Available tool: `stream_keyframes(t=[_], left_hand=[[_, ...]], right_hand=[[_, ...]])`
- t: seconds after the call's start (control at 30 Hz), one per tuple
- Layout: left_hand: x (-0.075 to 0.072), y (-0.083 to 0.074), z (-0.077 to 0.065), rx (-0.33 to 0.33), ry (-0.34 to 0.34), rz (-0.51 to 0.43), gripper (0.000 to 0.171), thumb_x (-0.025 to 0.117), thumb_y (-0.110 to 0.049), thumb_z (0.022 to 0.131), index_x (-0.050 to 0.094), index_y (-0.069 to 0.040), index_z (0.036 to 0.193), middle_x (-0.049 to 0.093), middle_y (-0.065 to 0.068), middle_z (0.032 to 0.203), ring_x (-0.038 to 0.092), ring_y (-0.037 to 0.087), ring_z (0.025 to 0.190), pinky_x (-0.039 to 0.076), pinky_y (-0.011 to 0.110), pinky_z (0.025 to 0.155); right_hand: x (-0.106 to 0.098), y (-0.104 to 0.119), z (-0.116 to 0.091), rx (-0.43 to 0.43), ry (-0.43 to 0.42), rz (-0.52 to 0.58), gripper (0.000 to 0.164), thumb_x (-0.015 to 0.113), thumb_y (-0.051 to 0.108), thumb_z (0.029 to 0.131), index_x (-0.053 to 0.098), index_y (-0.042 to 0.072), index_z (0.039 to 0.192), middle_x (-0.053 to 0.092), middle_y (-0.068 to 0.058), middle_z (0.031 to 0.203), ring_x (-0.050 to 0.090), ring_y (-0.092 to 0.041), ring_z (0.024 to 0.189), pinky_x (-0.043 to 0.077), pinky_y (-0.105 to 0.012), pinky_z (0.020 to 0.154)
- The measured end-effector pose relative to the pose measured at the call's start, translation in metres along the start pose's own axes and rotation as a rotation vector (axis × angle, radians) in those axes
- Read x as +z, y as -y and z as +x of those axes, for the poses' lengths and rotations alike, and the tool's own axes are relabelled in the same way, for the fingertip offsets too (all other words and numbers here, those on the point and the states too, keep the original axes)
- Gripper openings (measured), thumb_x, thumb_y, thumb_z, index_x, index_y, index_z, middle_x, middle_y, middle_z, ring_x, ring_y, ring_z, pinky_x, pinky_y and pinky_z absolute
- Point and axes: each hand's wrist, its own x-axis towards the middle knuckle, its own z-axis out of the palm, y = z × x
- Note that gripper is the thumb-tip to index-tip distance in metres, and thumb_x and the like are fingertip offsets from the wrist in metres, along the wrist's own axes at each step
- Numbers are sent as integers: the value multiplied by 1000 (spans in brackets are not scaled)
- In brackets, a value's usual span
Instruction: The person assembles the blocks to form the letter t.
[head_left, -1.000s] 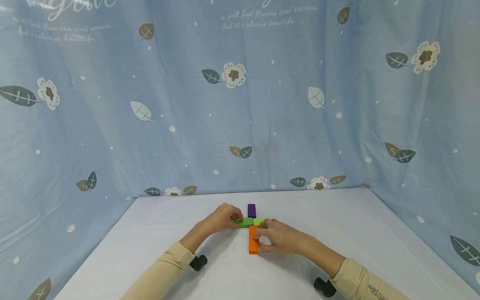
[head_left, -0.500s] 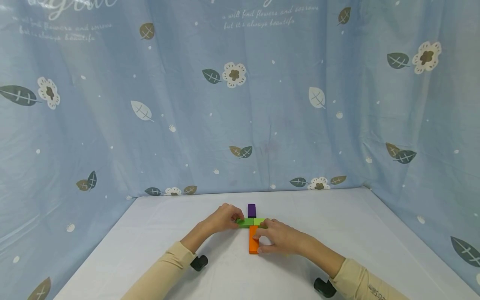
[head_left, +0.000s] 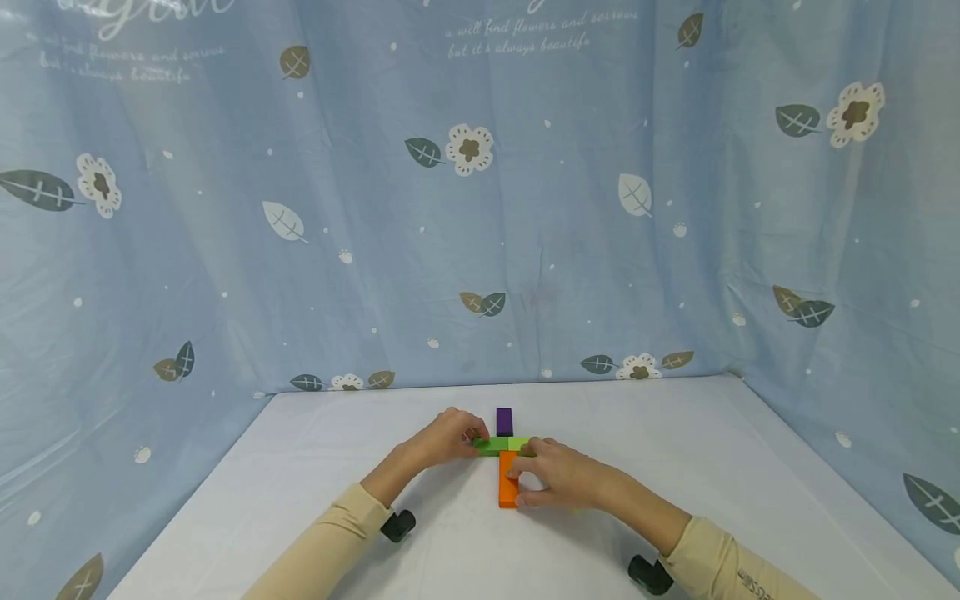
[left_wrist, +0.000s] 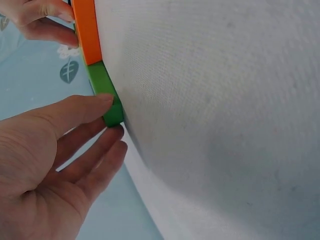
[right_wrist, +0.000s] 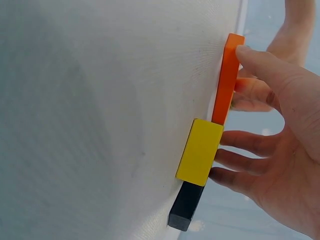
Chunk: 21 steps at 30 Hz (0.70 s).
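Several blocks form a cross on the white table. My left hand (head_left: 447, 435) pinches the outer end of the green block (left_wrist: 103, 80), thumb on one face and fingers behind. Against its right end lies a yellow-green block (head_left: 518, 443), whose end looks plain yellow in the right wrist view. An orange block (head_left: 507, 483) points toward me from this pair. My right hand (head_left: 562, 477) rests thumb and index finger on the orange block, its other fingers extended against the yellow-green one. At the far side lies a dark purple block (head_left: 504, 421), nearly black in the right wrist view.
A white cloth (head_left: 637, 442) covers the table. Blue patterned curtain (head_left: 480, 250) hangs behind and at both sides. Black wrist cameras (head_left: 398, 526) hang under both forearms, close to the tabletop.
The green block has shifted slightly right with my left hand, and the thin gap between it and the yellow-green block has closed. My right hand has barely moved.
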Motion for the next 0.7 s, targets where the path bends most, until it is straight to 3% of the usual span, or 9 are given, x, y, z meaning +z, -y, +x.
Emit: stream_keyframes(t=[0.17, 0.3, 0.43, 0.57, 0.7], left_hand=[[-1, -1, -2, 0, 12, -12, 17, 74, -6, 85, 73, -7, 102, 75, 6, 104, 69, 21, 96, 57, 37, 90], [1, -6, -4, -14, 4, 52, 21, 76, -19, 86, 74, -10, 105, 73, 2, 106, 66, 18, 97, 55, 36, 93], [3, -14, -5, 16, -9, 130, 27, 76, -32, 86, 75, -15, 107, 71, -2, 109, 64, 14, 102, 52, 34, 96], [5, -21, -7, 58, 3, 138, 29, 75, -33, 87, 75, -16, 111, 71, -2, 115, 64, 14, 109, 50, 37, 101], [6, -27, -9, 90, 68, 137, 29, 73, -27, 89, 74, -18, 117, 70, -2, 122, 63, 14, 114, 48, 39, 104]], right_hand=[[0, -1, 0, -8, -3, -4, 23, 69, 45, 89, 65, 31, 107, 60, -2, 118, 57, -19, 105, 54, -39, 96], [0, -1, 0, -15, -4, -5, 25, 68, 46, 89, 65, 30, 108, 61, -2, 117, 57, -17, 103, 55, -39, 96], [0, -1, 1, -18, -3, -2, 26, 68, 47, 89, 65, 30, 108, 60, -1, 115, 56, -16, 101, 55, -38, 95], [1, -2, 1, -21, -5, 4, 26, 68, 47, 89, 64, 30, 108, 60, -1, 116, 56, -15, 102, 55, -38, 95], [2, -2, 0, -19, -7, 26, 28, 68, 48, 89, 65, 30, 110, 61, -2, 119, 57, -17, 104, 55, -39, 94]])
